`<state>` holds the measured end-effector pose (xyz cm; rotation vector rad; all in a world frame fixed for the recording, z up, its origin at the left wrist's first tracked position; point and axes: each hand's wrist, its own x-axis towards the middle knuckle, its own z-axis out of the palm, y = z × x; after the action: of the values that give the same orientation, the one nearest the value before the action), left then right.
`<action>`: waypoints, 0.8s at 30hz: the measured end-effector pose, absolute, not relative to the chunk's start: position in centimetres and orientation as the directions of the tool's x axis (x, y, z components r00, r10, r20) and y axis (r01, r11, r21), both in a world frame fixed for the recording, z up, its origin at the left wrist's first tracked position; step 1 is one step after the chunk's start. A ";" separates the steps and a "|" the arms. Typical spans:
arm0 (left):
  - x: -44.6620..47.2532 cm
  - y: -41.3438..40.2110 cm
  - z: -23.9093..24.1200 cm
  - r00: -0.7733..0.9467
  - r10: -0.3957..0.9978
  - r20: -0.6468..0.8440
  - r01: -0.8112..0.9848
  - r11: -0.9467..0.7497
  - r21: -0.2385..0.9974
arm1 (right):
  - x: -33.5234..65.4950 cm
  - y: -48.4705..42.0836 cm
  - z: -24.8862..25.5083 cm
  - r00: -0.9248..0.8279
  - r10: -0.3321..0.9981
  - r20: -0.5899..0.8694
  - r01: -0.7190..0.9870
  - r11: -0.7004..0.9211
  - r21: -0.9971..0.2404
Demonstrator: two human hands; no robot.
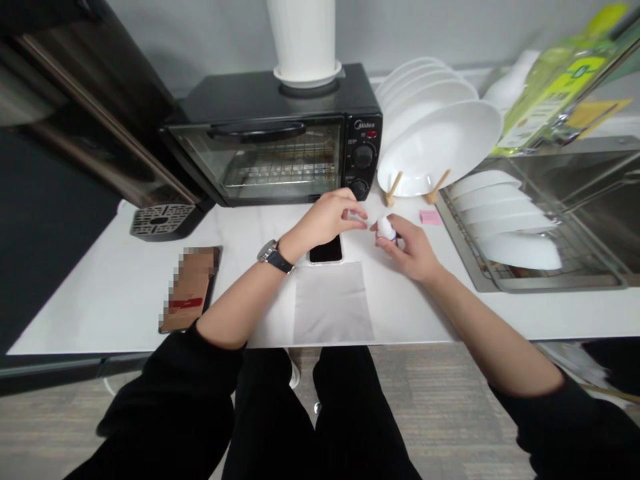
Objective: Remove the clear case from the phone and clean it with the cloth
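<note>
My right hand (pixel 410 250) is closed around a small bottle with a white top (pixel 385 229); a bit of purple shows at its side, and the fingers cover the rest. To its left, my left hand (pixel 337 217) holds nothing, its thumb and fingers apart and pointing toward the bottle without touching it. Partly beneath that hand lies a phone with a black screen (pixel 326 251). A flat grey cloth (pixel 333 303) is spread on the white counter (pixel 415 313) just in front of the phone. Beyond the right hand sits a small pink packet (pixel 431 217).
A black toaster oven (pixel 270 160) stands at the back, carrying a white pot (pixel 305 40). White plates (pixel 440 140) lean in a wooden rack on its right. Further right, bowls (pixel 520 250) fill a wire rack at the sink. A dark tablet-like object (pixel 193 287) lies left.
</note>
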<state>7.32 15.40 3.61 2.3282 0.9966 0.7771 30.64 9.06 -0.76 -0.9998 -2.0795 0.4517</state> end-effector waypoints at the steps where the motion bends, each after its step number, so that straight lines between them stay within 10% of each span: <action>1: 7.9 15.5 3.2 0.574 0.763 0.295 0.482 -0.607 0.632 | 30.7 9.1 -0.7 -0.373 0.793 0.481 0.481 0.609 -0.630; 10: 9.7 15.9 0.9 0.575 0.776 0.260 0.510 -0.588 0.627 | 30.3 9.4 -0.8 -0.301 0.874 0.383 0.334 0.472 -0.816; 24: 7.6 13.1 3.4 0.529 0.806 0.267 0.615 -0.580 0.534 | 31.0 9.6 -1.5 -0.232 0.870 0.435 0.495 0.490 -0.717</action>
<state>7.63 13.06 3.45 2.3960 1.1690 0.7011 31.00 9.60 -1.53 -1.1352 -1.8849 0.5556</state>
